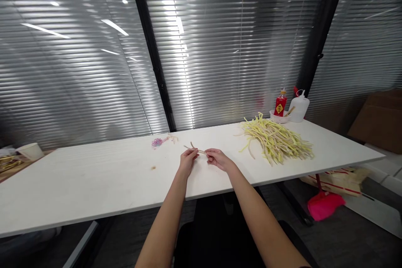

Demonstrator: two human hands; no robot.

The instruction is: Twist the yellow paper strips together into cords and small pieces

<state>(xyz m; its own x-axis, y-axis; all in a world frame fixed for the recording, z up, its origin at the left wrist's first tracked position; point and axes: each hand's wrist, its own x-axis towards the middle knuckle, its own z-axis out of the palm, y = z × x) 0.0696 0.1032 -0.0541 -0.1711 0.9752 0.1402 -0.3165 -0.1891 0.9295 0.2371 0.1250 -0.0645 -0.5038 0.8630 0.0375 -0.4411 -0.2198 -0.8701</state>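
Between my two hands, just above the white table (119, 176), are thin beige pipe cleaners (202, 151). My left hand (188, 160) pinches them, and their loose ends spread out past its fingertips to the upper left. My right hand (217, 158) is closed on the other end, thumb and fingers pressed together. To the right lies a large heap of yellow and beige pipe cleaners (276, 139). Beyond my left hand rests a small pink and purple flower-like piece (157, 143) beside some pale beige bits (172, 138).
At the back right corner stand a red bottle (280, 104), a shallow white bowl (279, 119) and a white squeeze bottle (299, 108). A paper cup (30, 151) is at far left. Blinds (216, 58) line the wall behind. A brown spot (153, 168) marks the tabletop.
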